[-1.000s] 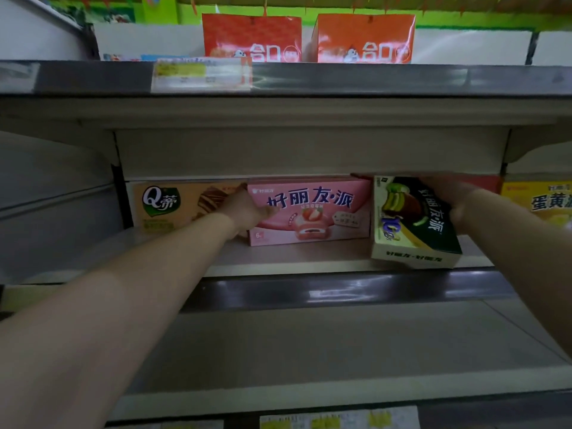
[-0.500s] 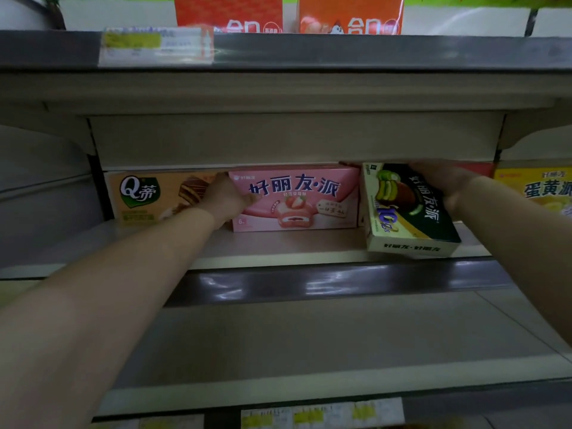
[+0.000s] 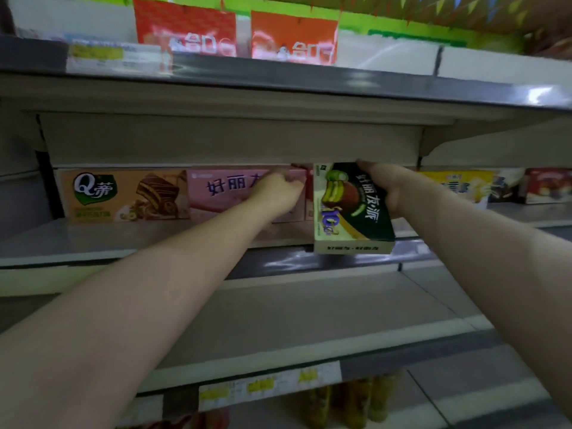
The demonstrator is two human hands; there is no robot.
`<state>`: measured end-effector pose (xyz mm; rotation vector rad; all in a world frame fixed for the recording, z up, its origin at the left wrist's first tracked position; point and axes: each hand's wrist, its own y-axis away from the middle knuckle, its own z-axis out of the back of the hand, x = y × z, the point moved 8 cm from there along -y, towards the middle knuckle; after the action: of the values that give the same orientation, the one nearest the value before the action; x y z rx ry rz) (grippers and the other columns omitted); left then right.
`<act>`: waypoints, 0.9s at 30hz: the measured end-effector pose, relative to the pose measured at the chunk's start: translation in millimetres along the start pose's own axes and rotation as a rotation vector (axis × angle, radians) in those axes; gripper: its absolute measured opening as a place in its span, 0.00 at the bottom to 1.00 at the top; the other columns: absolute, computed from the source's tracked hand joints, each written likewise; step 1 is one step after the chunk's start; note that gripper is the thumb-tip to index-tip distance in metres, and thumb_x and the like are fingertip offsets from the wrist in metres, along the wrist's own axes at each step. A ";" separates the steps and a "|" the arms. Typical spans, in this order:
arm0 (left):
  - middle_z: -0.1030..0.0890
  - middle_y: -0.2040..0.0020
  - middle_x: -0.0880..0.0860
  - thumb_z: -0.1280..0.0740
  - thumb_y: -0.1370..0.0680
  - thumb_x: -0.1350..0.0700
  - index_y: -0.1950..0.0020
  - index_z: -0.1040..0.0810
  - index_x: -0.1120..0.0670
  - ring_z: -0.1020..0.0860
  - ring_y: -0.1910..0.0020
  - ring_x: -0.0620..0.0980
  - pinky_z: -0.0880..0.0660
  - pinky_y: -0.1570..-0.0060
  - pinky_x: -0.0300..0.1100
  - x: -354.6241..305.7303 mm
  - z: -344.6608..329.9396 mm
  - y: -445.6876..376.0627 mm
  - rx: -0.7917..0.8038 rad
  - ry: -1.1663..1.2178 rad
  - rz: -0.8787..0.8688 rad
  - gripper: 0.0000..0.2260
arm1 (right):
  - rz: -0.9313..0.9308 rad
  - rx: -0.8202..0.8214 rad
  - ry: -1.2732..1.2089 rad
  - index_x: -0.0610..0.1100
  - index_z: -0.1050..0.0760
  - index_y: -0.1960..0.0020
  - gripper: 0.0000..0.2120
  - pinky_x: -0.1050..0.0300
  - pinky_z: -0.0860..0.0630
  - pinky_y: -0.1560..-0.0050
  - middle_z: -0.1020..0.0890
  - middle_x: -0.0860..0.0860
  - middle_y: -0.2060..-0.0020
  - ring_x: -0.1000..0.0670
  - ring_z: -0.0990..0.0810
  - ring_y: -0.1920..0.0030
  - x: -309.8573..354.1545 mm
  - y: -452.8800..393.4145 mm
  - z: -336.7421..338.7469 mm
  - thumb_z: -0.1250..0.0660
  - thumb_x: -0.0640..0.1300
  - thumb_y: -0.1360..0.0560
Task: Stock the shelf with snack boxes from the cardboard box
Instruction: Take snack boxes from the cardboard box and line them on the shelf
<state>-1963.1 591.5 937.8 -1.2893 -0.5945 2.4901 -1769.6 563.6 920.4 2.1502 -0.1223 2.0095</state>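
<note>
Green box point(image 3: 353, 209) is gripped at its upper right edge by the right hand point(image 3: 383, 187) and held tilted over the shelf point(image 3: 93, 239) lip, seemingly for a slot beside the pink box point(image 3: 235, 193), whose right end is clasped by the curled left hand point(image 3: 278, 193), probably to make room.

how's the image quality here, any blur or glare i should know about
Head view: dim overall, the red bags up top smeared by motion blur, white glare streaks on the dark shelf edge, wide-angle bending of the upper shelf lines; the green snack box in the right hand stays fairly readable.
</note>
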 end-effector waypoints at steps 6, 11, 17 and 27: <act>0.19 0.54 0.55 0.30 0.27 0.41 0.43 0.26 0.58 0.19 0.56 0.54 0.23 0.58 0.44 -46.7 -58.2 39.4 0.277 0.619 0.101 0.23 | 0.005 -0.029 0.085 0.42 0.24 0.54 0.16 0.53 0.19 0.70 0.16 0.45 0.68 0.47 0.17 0.71 -10.8 72.1 43.0 0.34 0.56 0.24; 0.16 0.55 0.55 0.32 0.23 0.51 0.46 0.21 0.56 0.18 0.57 0.54 0.18 0.57 0.50 -85.3 -110.8 120.0 0.897 0.604 0.119 0.10 | -0.089 -0.100 0.286 0.41 0.24 0.40 0.22 0.50 0.20 0.51 0.15 0.45 0.52 0.45 0.16 0.55 -40.8 140.7 98.4 0.33 0.57 0.25; 0.17 0.63 0.54 0.33 0.21 0.53 0.52 0.22 0.56 0.18 0.68 0.49 0.18 0.67 0.47 -135.3 -178.6 177.3 0.922 0.602 0.136 0.07 | -0.097 -0.370 0.730 0.46 0.25 0.43 0.22 0.51 0.23 0.49 0.19 0.50 0.50 0.48 0.20 0.50 -59.5 229.3 214.4 0.34 0.62 0.26; 0.19 0.54 0.58 0.32 0.22 0.55 0.38 0.31 0.57 0.17 0.69 0.54 0.20 0.73 0.53 -264.6 -338.0 291.9 0.901 0.916 0.415 0.16 | -0.166 -0.686 0.102 0.42 0.25 0.47 0.15 0.54 0.21 0.63 0.16 0.46 0.62 0.47 0.18 0.65 -124.1 344.2 444.3 0.36 0.55 0.22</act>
<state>-1550.7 302.5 811.6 -1.9279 0.9492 1.6498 -1410.6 130.1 800.4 1.5669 -0.5144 1.6514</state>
